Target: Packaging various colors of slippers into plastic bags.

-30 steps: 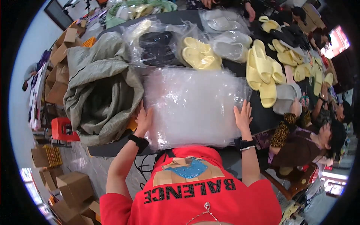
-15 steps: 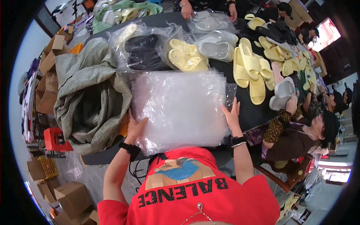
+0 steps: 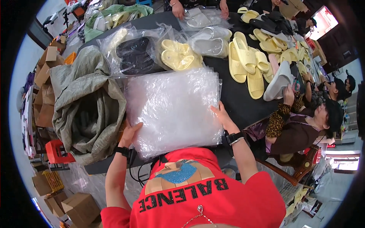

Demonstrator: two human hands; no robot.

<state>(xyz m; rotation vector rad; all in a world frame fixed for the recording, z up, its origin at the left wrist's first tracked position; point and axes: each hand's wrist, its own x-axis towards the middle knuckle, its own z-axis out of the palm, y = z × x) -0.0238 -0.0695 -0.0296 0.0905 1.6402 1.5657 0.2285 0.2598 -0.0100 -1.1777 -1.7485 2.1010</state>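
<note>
A thick stack of clear plastic bags (image 3: 175,110) lies on the dark table in front of me, its sheets slightly uneven along the edges. My left hand (image 3: 130,133) grips its lower left side, the thumb over the top and the other fingers partly hidden at the edge. At the right side my right hand (image 3: 223,117) presses in, thumb on the top sheet and fingers along the edge. Just beyond the stack are bagged yellow slippers (image 3: 178,55), bagged black slippers (image 3: 137,55) and bagged grey slippers (image 3: 211,42).
An open grey-green woven sack (image 3: 85,98) stands left of the stack. Loose yellow slippers (image 3: 248,64) lie at the right on the black table (image 3: 237,108). A seated co-worker at the right holds a grey slipper (image 3: 279,81). Across the table, another person's hands (image 3: 178,10) touch a bagged pair.
My right hand has moved inward against the stack's right edge, and the bags there lie more even. The co-worker at the right has tilted the grey slippers.
</note>
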